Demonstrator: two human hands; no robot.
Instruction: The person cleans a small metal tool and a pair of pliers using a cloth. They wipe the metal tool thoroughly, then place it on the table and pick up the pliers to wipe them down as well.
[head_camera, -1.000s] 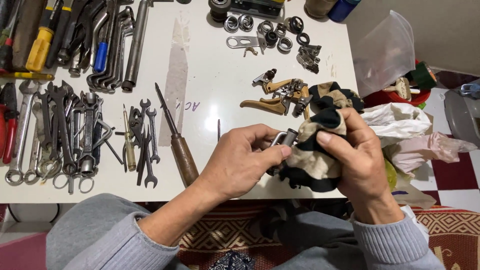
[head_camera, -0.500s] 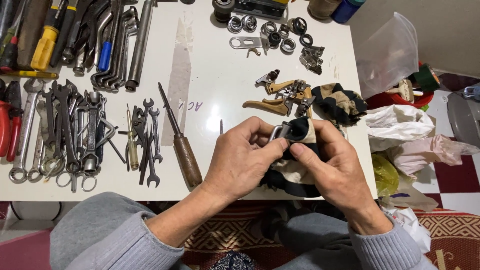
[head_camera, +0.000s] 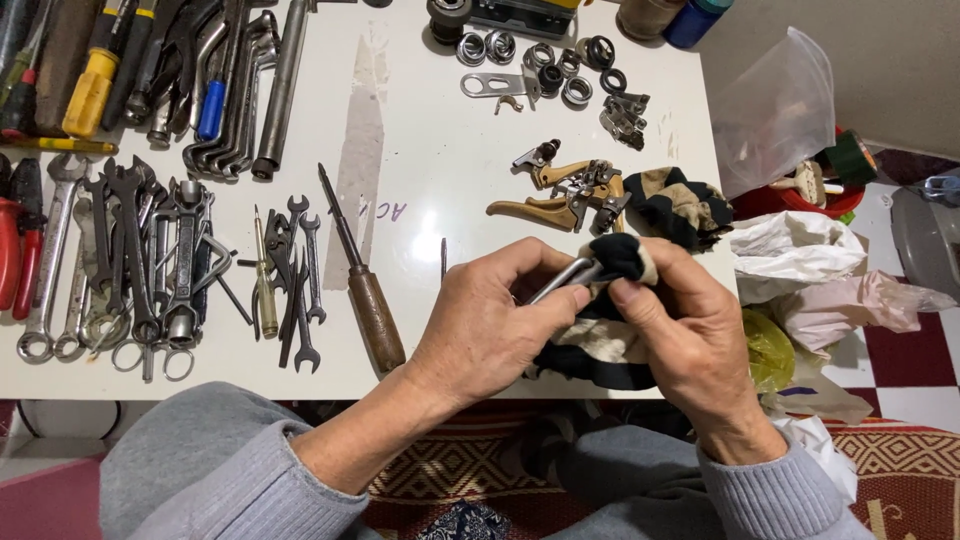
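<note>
Pinching a small bent silver metal part (head_camera: 562, 278) in the closed left grip (head_camera: 490, 325); pressing a black-and-beige cloth rag (head_camera: 600, 340) around it with the closed right grip (head_camera: 690, 335).

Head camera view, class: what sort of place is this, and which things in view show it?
Probably a home repair workbench. A white table carries rows of spanners, a wooden-handled screwdriver and small metal rings; the left hand holds a metal part while the right hand presses a rag on it.
</note>
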